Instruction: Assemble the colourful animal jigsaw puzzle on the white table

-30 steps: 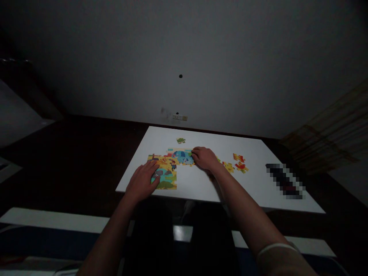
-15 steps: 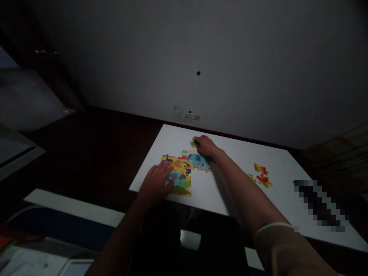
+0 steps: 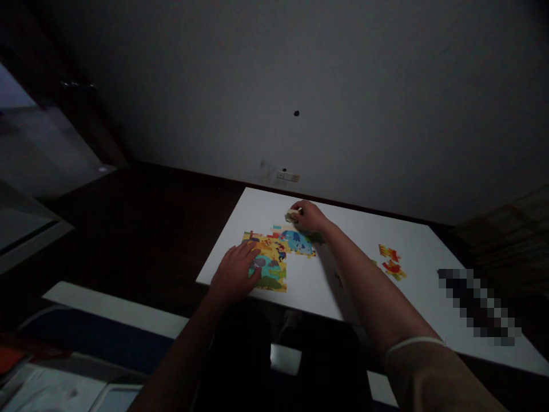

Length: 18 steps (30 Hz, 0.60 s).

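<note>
A partly joined jigsaw puzzle (image 3: 272, 280) with animal pictures lies on the white table (image 3: 309, 286). Over its left edge rests my left hand (image 3: 235, 272), fingers spread flat on the pieces. Beyond the blue elephant section (image 3: 295, 241), my right hand (image 3: 309, 216) pinches a greenish puzzle piece (image 3: 292, 216), which looks tilted up from the tabletop. Some pieces under my right hand and wrist are partly hidden. To the right of my forearm lie several loose orange and yellow puzzle pieces (image 3: 391, 266).
A pixelated dark object (image 3: 476, 306) lies at the table's right end. Behind the table stands a grey wall with a socket strip (image 3: 287, 176). At the lower left are a white ledge (image 3: 115, 309) and a dark blue surface (image 3: 94, 337).
My right hand has lifted and tilted the greenish puzzle piece, its fingers now curled around it. My left hand stays on the puzzle. The view has shifted slightly.
</note>
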Available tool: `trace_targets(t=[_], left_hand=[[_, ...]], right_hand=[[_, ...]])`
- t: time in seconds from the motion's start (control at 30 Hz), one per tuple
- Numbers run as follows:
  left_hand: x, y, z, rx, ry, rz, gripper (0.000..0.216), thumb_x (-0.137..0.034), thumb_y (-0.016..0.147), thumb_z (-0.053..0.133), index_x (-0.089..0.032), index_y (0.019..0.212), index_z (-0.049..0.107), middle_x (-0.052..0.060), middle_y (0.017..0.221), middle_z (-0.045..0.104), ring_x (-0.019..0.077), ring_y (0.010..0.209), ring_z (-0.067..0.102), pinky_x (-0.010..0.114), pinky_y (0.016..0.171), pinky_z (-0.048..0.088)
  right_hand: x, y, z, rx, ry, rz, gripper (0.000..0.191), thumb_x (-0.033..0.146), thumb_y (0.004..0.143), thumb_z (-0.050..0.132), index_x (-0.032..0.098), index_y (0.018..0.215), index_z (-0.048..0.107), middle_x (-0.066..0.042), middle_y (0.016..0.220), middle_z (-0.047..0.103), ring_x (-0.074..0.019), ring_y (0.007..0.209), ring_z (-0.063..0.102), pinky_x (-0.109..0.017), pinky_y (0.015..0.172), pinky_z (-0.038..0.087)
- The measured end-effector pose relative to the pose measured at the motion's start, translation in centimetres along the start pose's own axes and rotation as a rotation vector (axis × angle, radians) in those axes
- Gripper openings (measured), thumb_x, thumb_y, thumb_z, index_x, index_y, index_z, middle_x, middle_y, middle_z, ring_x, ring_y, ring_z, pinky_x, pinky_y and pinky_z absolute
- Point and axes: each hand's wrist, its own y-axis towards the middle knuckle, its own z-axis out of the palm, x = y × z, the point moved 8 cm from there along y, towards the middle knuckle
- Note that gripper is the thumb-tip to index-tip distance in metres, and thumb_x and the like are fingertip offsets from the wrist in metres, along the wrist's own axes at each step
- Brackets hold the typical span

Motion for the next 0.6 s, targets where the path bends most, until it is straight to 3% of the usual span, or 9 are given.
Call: trace_targets(t=[0.13, 0.3, 0.43, 0.6], left_hand=[[0.0, 0.0, -0.2, -0.015, -0.013, 0.000, 0.052, -0.032, 0.101, 0.059, -0.019, 0.150, 0.068, 0.016, 0.169, 0.057, 0.0359, 0.160, 0.050, 0.059, 0.134, 0.038], [-0.1, 0.0, -0.2, -0.018, -0.020, 0.004, 0.052, -0.032, 0.100, 0.060, -0.020, 0.150, 0.067, 0.016, 0.169, 0.057, 0.0362, 0.161, 0.049, 0.059, 0.133, 0.039], [-0.1, -0.1, -0.2, -0.022, -0.038, 0.000, 0.052, -0.031, 0.098, 0.063, -0.023, 0.150, 0.067, 0.015, 0.169, 0.057, 0.0361, 0.161, 0.048, 0.059, 0.133, 0.039], [-0.2, -0.2, -0.2, -0.025, -0.066, -0.004, 0.051, -0.029, 0.098, 0.063, -0.022, 0.148, 0.067, 0.015, 0.170, 0.056, 0.0362, 0.162, 0.047, 0.060, 0.134, 0.036]], right_hand=[[4.3, 0.6, 0.7, -0.048, 0.339, -0.089, 0.024, 0.020, 0.097, 0.076, 0.017, 0.120, 0.082, -0.012, 0.116, 0.084, -0.0235, 0.097, 0.078, -0.035, 0.092, 0.061], [9.1, 1.8, 5.2, 0.059, 0.483, -0.066, 0.027, 0.016, 0.100, 0.073, 0.016, 0.126, 0.081, -0.011, 0.115, 0.085, -0.0207, 0.091, 0.077, -0.033, 0.087, 0.062], [10.6, 2.5, 7.8, 0.087, 0.469, -0.034, 0.029, 0.016, 0.100, 0.073, 0.015, 0.127, 0.081, -0.012, 0.116, 0.085, -0.0207, 0.093, 0.077, -0.033, 0.089, 0.062], [10.8, 3.1, 8.5, 0.076, 0.405, -0.086, 0.026, 0.016, 0.099, 0.074, 0.016, 0.124, 0.082, -0.012, 0.119, 0.085, -0.0222, 0.101, 0.078, -0.036, 0.098, 0.060]])
